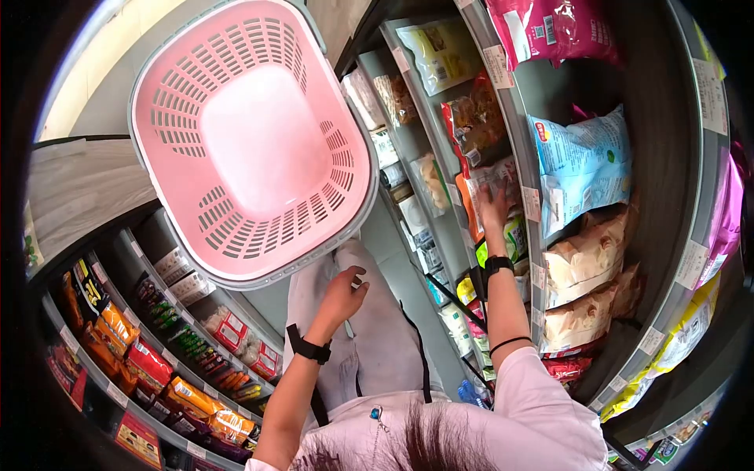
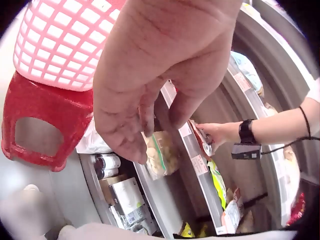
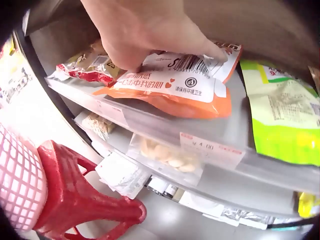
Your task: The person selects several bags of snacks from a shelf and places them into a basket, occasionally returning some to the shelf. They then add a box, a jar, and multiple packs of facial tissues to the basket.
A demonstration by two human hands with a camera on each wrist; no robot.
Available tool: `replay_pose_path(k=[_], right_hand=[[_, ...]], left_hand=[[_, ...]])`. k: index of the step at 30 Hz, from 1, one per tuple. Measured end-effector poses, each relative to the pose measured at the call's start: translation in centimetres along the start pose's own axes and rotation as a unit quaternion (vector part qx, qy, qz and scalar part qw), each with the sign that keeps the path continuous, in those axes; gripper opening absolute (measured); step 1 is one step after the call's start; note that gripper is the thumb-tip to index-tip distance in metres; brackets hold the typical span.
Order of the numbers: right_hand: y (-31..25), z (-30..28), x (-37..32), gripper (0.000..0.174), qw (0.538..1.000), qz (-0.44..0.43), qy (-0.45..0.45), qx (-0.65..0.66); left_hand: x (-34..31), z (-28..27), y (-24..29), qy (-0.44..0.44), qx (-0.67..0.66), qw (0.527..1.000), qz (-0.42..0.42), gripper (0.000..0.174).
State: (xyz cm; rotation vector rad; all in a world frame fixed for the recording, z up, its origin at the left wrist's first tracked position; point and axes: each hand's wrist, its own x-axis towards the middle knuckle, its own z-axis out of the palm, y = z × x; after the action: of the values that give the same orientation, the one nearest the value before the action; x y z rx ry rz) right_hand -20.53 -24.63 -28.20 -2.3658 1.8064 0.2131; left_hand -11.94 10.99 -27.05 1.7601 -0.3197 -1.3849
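- The orange-and-white bag [image 3: 167, 100] lies directly under the right hand [image 1: 493, 208], which touches it; thumb and fingers span its rear part, and whether they have pinched it I cannot tell.
- The bag's longer visible side runs roughly along the shelf lip [image 3: 155, 129], across the front of the right hand; its far side is hidden under the fingers.
- Just ahead of the right hand, close by the bag, lies a red-edged packet [image 3: 92, 67]; on the body side, past a narrow gap, a green packet [image 3: 285, 110] limits sideways room.
- The lip is the near edge to clear; beyond it, toward the left hand, the aisle gives open room.
- The left hand [image 1: 343, 294] is well apart, fingers loosely bent, holding nothing; the right hand is clearly the nearer to the bag.
- To the right of the right hand, a blue bag [image 1: 585, 169] sits on another shelf tier.
- Farther off, ahead of the left hand and leftward of the right, the pink basket [image 1: 259, 141] stands on a red stool [image 3: 75, 190], its rim facing up.
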Motion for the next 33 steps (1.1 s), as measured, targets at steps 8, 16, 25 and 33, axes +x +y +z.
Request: replay_pose_path(k=[8,16,25,33], right_hand=[[-8.3,0.3,5.3,0.072,0.972,-0.178,0.029,0.153],[-7.9,2.6,3.3,0.07,0.97,-0.14,-0.018,0.2],[-11.9,-1.9,-10.6,0.06,0.835,-0.189,-0.062,0.513],[-17.7,1.6,-18.0,0.056,0.777,-0.159,-0.259,0.551]], left_hand=[[-0.1,-0.8,0.6,0.041,0.003,0.999,-0.021,0.03],[-0.2,0.2,0.2,0.053,0.001,0.998,-0.033,0.031],[-5.4,-4.5,-0.5,0.28,-0.342,0.897,0.025,0.063],[-6.3,-14.4,1.1,0.466,-0.211,0.859,0.015,0.067]])
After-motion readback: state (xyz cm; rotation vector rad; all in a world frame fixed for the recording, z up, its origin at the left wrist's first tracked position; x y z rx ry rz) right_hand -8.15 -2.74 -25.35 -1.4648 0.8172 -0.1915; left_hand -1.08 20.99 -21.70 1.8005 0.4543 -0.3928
